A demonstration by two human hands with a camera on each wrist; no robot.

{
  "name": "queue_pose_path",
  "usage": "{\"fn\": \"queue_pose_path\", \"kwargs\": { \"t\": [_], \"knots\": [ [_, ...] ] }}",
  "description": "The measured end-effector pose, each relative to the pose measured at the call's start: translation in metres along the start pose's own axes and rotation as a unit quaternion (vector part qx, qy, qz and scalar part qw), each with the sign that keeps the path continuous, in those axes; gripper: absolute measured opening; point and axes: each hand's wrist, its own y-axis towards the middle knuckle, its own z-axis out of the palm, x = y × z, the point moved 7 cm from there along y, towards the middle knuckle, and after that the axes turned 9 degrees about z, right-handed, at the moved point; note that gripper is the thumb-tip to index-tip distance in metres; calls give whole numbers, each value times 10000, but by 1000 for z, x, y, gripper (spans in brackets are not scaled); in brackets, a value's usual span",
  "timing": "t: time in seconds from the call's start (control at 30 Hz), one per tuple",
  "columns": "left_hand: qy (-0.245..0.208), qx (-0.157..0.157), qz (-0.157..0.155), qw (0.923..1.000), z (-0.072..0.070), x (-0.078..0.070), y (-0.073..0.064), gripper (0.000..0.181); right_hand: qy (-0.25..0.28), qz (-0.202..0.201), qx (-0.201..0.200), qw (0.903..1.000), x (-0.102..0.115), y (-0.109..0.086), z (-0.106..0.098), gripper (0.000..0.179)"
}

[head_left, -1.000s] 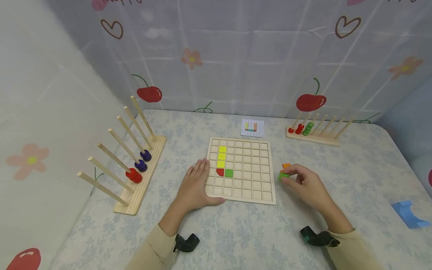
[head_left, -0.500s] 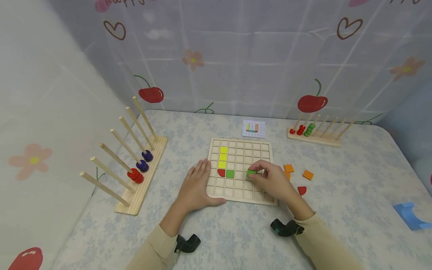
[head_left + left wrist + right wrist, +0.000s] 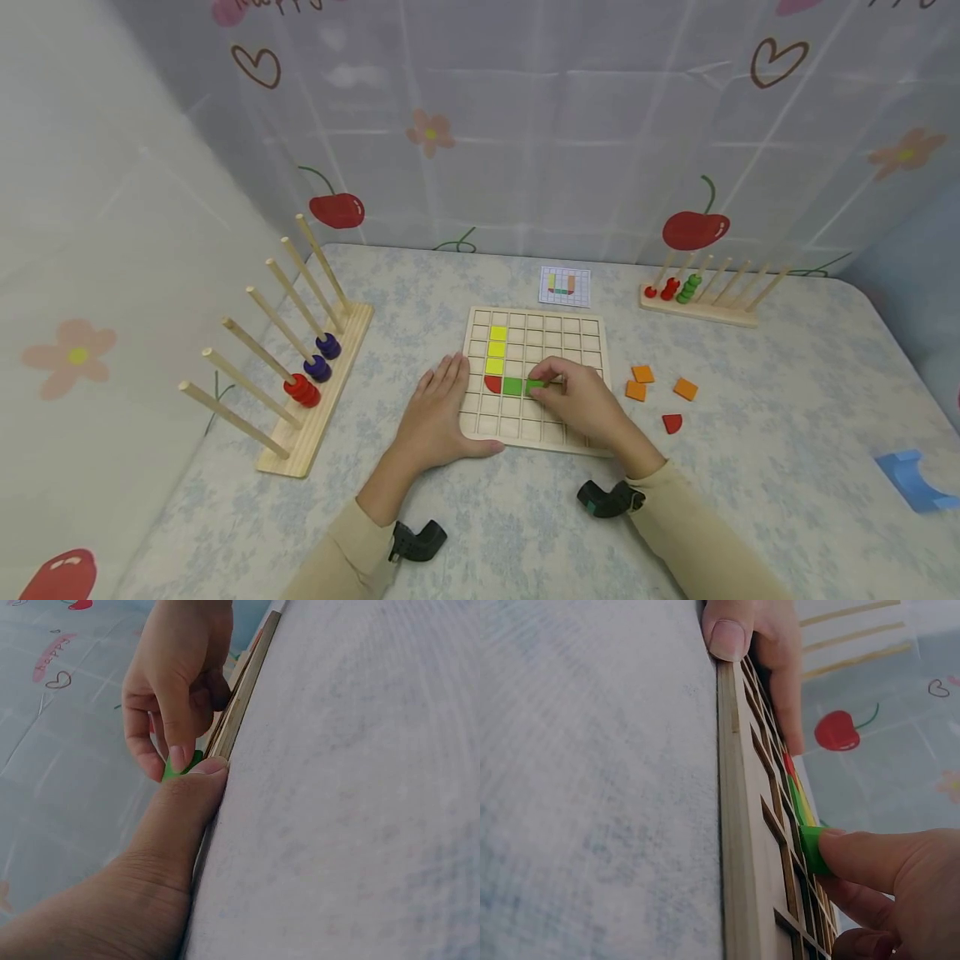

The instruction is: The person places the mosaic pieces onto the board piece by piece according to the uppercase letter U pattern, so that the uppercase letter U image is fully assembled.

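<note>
A wooden grid board (image 3: 551, 431) lies mid-table. Yellow square tiles (image 3: 497, 349) form a column in it, with a red rounded tile (image 3: 492, 384) below and a green square tile (image 3: 512, 387) beside that. My right hand (image 3: 581, 402) pinches another green tile (image 3: 813, 850) between thumb and fingers. In the right wrist view this tile is tilted at the cells, just right of the first green one. My left hand (image 3: 431, 417) rests along the board's left edge, fingers straight, thumb (image 3: 208, 766) at the near edge.
Right of the board lie orange square tiles (image 3: 642, 374) and a red rounded tile (image 3: 672, 423). A pattern card (image 3: 565, 287) is behind the board. Peg racks with beads stand left (image 3: 330, 392) and back right (image 3: 697, 311). A blue curved piece (image 3: 911, 481) lies far right.
My right hand has carried the green tile left from beside the board to the cell next to the first green tile. The orange and red loose tiles are uncovered. My left hand stays put.
</note>
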Motion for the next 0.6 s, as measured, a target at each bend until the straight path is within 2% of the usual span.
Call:
{"fn": "queue_pose_path", "kwargs": {
  "t": [0.6],
  "knots": [
    [87,1,4,10000,2,1,0,138,-548,-203,-218,9981,0,2,2,18]
  ]
}}
